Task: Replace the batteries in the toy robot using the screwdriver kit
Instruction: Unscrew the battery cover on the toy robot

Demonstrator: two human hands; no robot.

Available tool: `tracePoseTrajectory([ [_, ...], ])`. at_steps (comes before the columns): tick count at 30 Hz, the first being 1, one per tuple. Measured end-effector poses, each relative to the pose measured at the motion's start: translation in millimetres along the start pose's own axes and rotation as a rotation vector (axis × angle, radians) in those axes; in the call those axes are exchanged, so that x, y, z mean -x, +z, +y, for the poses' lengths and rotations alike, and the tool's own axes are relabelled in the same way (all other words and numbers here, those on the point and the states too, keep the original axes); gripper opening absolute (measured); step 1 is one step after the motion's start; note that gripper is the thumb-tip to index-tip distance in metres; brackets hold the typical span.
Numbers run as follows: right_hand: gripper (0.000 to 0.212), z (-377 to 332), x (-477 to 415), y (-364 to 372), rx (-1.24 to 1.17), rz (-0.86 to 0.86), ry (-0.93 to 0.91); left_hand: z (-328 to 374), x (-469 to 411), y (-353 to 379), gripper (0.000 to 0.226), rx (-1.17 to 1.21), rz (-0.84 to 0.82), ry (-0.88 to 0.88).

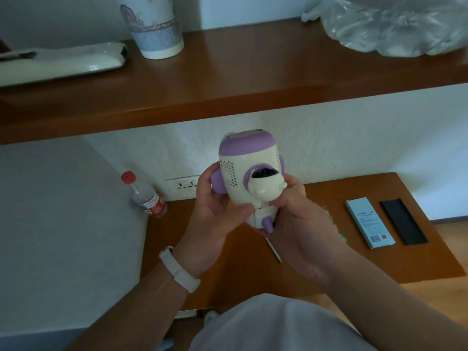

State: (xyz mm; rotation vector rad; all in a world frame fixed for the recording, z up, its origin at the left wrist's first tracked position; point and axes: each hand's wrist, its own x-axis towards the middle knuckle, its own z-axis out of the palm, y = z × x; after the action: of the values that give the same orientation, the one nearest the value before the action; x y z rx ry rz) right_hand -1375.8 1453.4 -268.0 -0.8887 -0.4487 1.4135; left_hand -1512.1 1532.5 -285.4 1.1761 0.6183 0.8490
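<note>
Toy: white-and-purple plastic toy robot (238, 171), raised so I can locate its battery cover.
Left hand (215, 214): grips its body.
Right hand (301, 224): grips its lower end.

The right hand (301, 231) covers part of the white-and-purple plastic toy robot (243, 168) and, below the grip, one end of a thin dark rod (274, 252).

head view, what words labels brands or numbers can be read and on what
Nothing can be read for certain.
Light blue box: printed lines and square codes, too blurred.
Bottle: red and white label, too blurred.
Paper cup: pattern only.
Toy robot: no text visible.
</note>
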Motion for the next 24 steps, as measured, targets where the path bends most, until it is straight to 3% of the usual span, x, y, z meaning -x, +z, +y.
tracePoseTrajectory([
  [9, 0.072, 8.1, -2.7, -8.0, 0.634, 0.018, -0.166, 2.7, -2.0, -2.3, 0.066, -0.02, 0.171, -0.024],
  [13, 0.068, 12.8, -6.0, -11.4, 0.947, 0.103, -0.324, 3.5, 0.0, -0.9, 0.072, -0.012, 0.256, -0.027],
  [17, 0.053, 13.3, -7.7, -13.9, 1.201, 0.08, -0.569, 0.2, 2.7, 1.0, 0.08, -0.036, 0.374, -0.023],
  [24, 0.048, 19.9, -14.4, -8.3, 1.414, 0.036, -0.735, -9.9, 4.9, -1.1, 0.074, -0.103, 0.516, 0.005],
])
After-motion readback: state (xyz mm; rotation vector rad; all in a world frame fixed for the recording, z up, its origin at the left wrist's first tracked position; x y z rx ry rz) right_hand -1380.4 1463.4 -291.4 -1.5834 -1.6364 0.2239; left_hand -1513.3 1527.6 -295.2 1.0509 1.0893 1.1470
